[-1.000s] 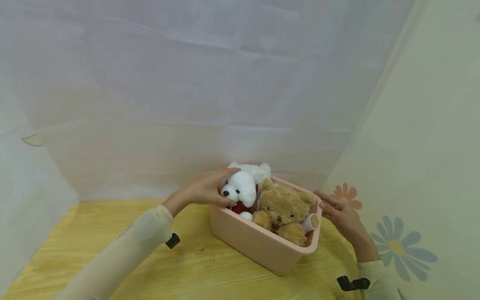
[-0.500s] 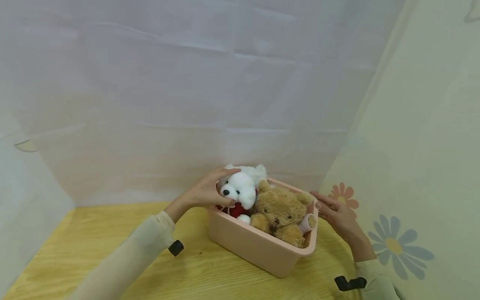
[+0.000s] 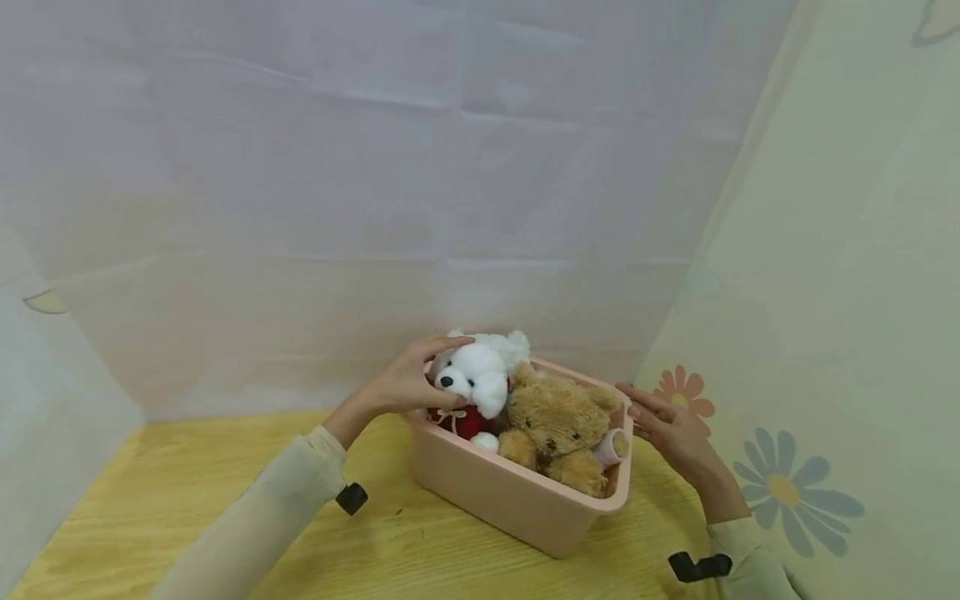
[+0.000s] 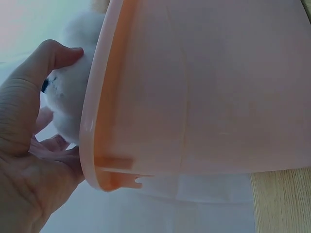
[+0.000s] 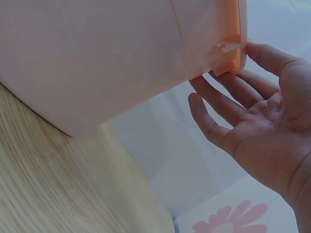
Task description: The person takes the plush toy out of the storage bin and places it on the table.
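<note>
The left hand reaches over the pink bin's left rim, its fingers curled around the head of the white bear, which sits inside the bin beside a brown bear. The right hand is flat with straight fingers. Only the right wrist view shows its fingertips touching under the rim.

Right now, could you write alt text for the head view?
A left hand curls around a white plush bear sitting beside a brown plush bear in a pink plastic bin on a wooden table. An open right hand touches the bin's far end.
</note>
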